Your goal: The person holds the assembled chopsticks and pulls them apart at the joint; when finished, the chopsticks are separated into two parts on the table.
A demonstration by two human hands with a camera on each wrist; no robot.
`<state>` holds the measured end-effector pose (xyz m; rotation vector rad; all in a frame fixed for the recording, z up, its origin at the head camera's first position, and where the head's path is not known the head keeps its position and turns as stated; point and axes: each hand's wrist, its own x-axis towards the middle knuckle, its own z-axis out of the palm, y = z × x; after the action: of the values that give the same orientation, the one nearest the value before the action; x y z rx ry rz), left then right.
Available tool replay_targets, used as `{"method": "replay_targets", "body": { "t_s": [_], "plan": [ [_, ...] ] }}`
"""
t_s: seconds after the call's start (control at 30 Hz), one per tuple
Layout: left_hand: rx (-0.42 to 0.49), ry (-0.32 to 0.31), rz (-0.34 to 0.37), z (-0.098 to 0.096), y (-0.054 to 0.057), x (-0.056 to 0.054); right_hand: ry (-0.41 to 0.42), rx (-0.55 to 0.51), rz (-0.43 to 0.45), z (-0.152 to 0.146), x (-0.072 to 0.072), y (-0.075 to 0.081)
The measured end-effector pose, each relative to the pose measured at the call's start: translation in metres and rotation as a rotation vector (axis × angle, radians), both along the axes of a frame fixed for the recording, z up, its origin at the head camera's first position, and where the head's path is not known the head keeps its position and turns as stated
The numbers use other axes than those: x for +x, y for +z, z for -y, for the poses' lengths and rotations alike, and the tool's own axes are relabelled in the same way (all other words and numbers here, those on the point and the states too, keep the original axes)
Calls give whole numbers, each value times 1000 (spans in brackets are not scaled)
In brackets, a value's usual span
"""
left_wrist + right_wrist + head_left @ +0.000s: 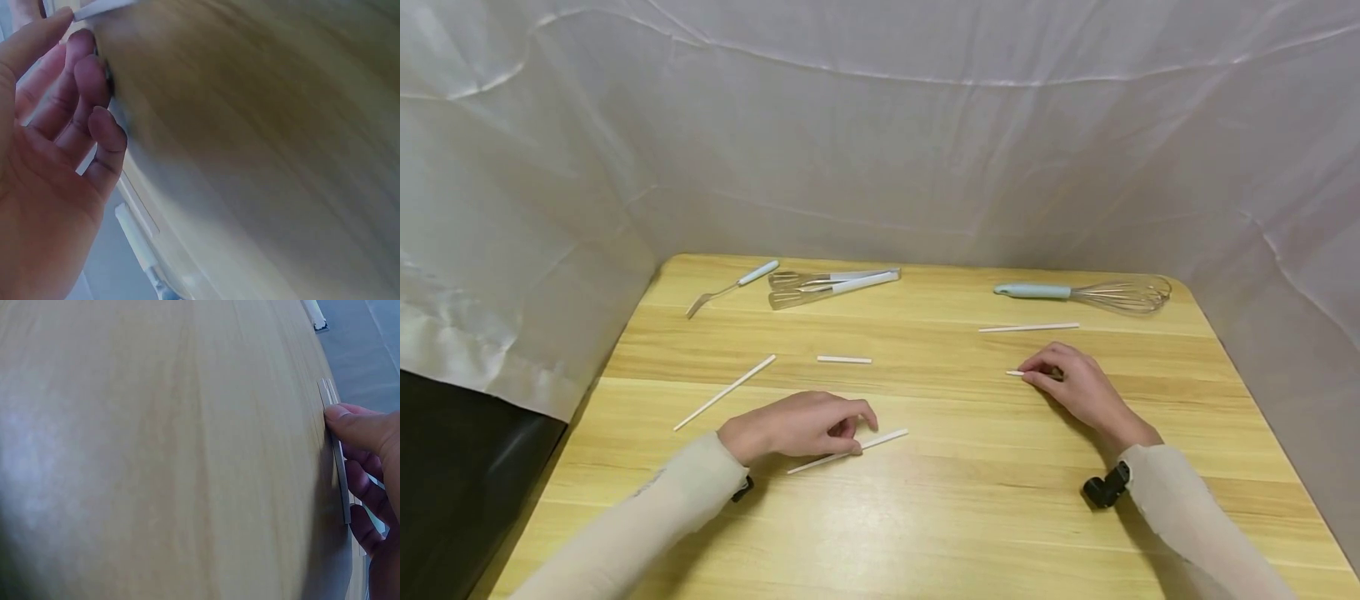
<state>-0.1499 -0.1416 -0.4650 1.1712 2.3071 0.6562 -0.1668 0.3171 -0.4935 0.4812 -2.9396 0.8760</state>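
Observation:
On the left, my left hand [811, 423] is low over the wooden table. Its thumb tip lies at a long slim white stick [887, 436], and its index finger arches over toward the far side. The left wrist view shows part of this stick [107, 7] by the thumb, the other fingers loosely bent. Farther right, my right hand [1078, 387] pinches a shorter white stick [1014, 373] between thumb and fingers. In the right wrist view most of that stick [340, 469] shows, with the thumb pressed on it close above the tabletop.
Other white sticks lie about: a long one [725, 392] left, a short one [844, 359] mid-table, another [1028, 327] beyond my right hand. Along the back are a blue-handled metal utensil [758, 272], white-handled tongs [865, 283] and a whisk [1033, 291]. Grey cloth [925, 167] hangs behind.

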Motion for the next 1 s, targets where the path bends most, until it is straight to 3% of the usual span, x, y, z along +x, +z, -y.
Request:
{"method": "replay_targets", "body": {
  "t_s": [0.4,1.0],
  "plan": [
    [-20,-107,-90,-20,0,2,10,-5,-9,-1,-1,-1],
    [39,-63,-217,-19,-1,-2,16,-27,-18,0,1,3]
  ]
}}
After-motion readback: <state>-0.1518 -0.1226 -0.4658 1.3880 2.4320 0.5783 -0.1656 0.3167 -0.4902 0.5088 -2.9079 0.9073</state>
